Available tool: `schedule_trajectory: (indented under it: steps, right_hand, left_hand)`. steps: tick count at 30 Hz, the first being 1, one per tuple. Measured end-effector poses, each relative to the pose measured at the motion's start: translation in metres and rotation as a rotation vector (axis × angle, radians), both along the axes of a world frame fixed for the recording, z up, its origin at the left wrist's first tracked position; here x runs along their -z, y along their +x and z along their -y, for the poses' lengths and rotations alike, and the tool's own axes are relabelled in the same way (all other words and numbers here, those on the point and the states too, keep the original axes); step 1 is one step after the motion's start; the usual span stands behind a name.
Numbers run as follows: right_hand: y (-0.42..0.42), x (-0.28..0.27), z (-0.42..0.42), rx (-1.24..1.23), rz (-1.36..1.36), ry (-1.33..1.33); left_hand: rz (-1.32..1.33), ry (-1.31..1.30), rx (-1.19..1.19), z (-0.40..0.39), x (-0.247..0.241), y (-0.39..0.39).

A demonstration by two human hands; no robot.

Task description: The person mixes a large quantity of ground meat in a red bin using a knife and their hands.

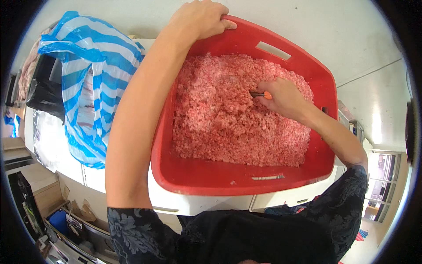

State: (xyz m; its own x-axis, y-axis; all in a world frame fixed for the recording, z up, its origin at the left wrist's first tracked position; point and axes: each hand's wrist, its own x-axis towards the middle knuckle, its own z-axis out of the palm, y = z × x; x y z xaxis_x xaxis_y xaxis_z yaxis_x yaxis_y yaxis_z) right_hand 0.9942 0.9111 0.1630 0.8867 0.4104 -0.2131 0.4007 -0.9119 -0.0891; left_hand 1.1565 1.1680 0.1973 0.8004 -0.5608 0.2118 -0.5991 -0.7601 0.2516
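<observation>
A red plastic crate with slots in its walls stands before me. It holds a broad heap of loose pink and red bits that looks like minced meat. At the far left corner, my left hand grips the crate's rim, with the thumb over the edge. Inside the crate, my right hand is closed around a tool with an orange and black handle. The tool's working end is hidden in the heap, so its kind cannot be told. The fingers of this hand are partly sunk in the bits.
Left of the crate, a blue-and-white striped plastic bag lies beside a black plastic bag. White cabinets are under the crate, and a pale wall rises behind it. Lower left, an open box holds assorted items.
</observation>
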Motion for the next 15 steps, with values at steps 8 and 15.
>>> schedule_trajectory:
  steps: [8, 15]
  right_hand:
    - [-0.046, -0.009, -0.085, -0.025, 0.067, -0.291]
    - [-0.061, -0.018, -0.093, -0.107, 0.065, -0.25]
  left_hand:
    - [0.088, -0.022, 0.013, -0.003, 0.008, 0.011]
    - [0.039, -0.031, 0.002, 0.001, 0.002, 0.008]
